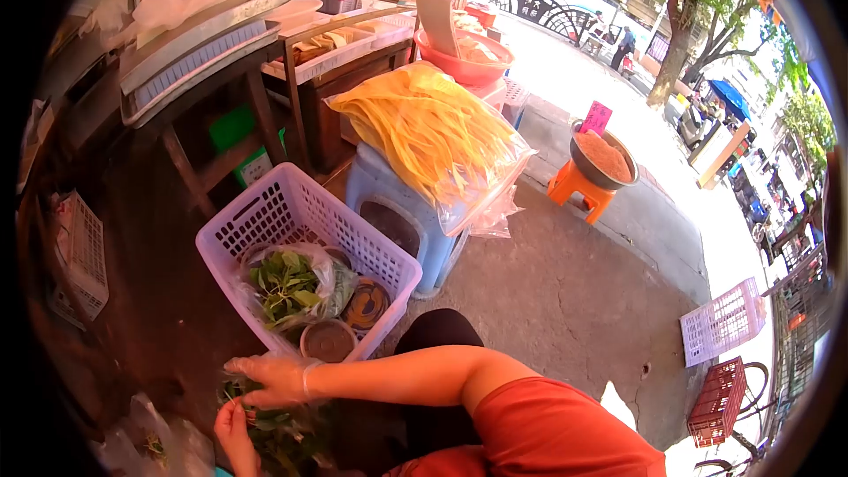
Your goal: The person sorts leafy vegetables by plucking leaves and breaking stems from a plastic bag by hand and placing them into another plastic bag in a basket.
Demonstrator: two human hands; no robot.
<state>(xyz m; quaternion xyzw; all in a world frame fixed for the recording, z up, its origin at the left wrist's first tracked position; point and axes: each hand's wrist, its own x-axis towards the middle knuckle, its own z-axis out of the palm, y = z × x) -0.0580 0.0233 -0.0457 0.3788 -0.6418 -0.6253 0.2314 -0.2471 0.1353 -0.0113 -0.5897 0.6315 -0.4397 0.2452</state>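
My right hand (276, 381), in a clear plastic glove, reaches across from the right with its fingers closed on a sprig of leafy greens. Below it, my left hand (235, 438) pinches a thin stem of the same greens. A dark heap of leafy greens (287, 442) lies beneath both hands, partly hidden by them. Just beyond, a lilac plastic basket (305, 181) holds a clear bag of green leaves (284, 287) and round containers (328, 341). A crumpled clear plastic bag (150, 442) with a few green bits sits left of my hands.
A blue stool (426, 252) bears a large bag of yellow strips (433, 128). Trays stand on wooden frames at the back left. An orange stool (583, 187) holds a bowl of reddish powder (604, 159). Crates (723, 322) stand at right.
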